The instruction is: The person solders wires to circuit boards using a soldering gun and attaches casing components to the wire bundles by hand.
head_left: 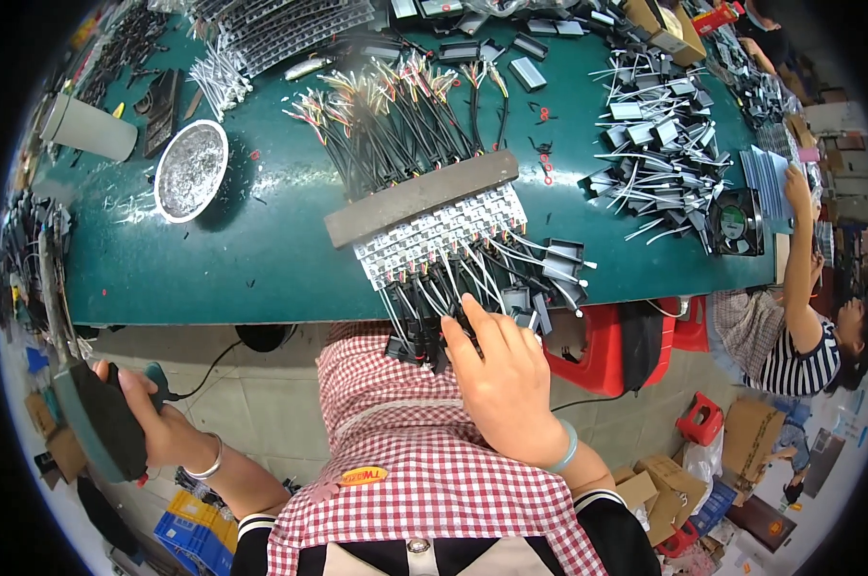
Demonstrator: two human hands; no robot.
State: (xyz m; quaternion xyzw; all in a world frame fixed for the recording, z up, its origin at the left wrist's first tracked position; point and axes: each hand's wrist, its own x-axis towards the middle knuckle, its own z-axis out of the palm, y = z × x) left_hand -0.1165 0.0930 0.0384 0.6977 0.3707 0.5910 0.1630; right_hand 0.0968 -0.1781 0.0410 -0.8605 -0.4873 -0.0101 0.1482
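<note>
My left hand (151, 422), off the table's left front corner, is closed round the black grip of a corded hand tool (98, 422) with a dark green and black body. Its front end points away from me. At the table's front edge my right hand (501, 365) has its fingers stretched out, the tips on or just above black cables (424, 307) with white ties; contact is hard to tell. These cables run from a row of small white circuit boards (443, 235). A long grey bar (424, 197) lies across the boards, with a bundle of bare-ended wires (386, 115) behind it.
On the green table (290, 278) stand a white bowl (192, 173) of glittery bits and a pale cup (88, 127). Black parts with white ties (659, 144) are heaped at right, beside a small fan (736, 223). A red stool (597, 350) and a co-worker (798, 336) are beyond.
</note>
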